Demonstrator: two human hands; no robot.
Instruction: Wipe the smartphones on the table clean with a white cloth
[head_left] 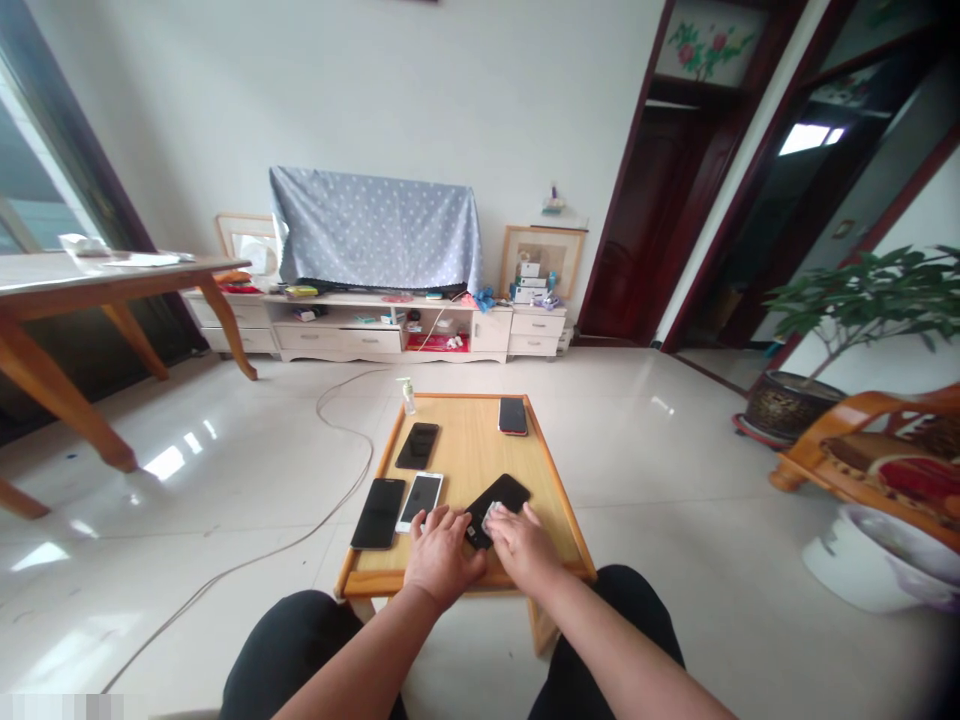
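On the small wooden table (480, 445), a black phone (511, 490) lies at a slant in front of me. My right hand (521, 545) presses a crumpled white tissue-like wipe (491, 517) onto its surface. The phone's near-left corner sits between the thumb and fingers of my left hand (444, 556), which holds it against the tabletop. Close to my left fingertips is a white phone (422, 498) with a dark screen. Left of that lies a larger black phone (379, 513), and another black phone (417, 446) is farther back. A dark phone with a reddish edge (512, 415) lies at the far right corner.
A small clear pump bottle (407, 395) stands at the table's far left corner. A cable (330, 520) winds across the floor. A wooden dining table (112, 280) is at left, a potted plant (795, 405), wooden chair (862, 440) and white bucket (855, 560) at right. Beyond is a low cabinet (337, 340).
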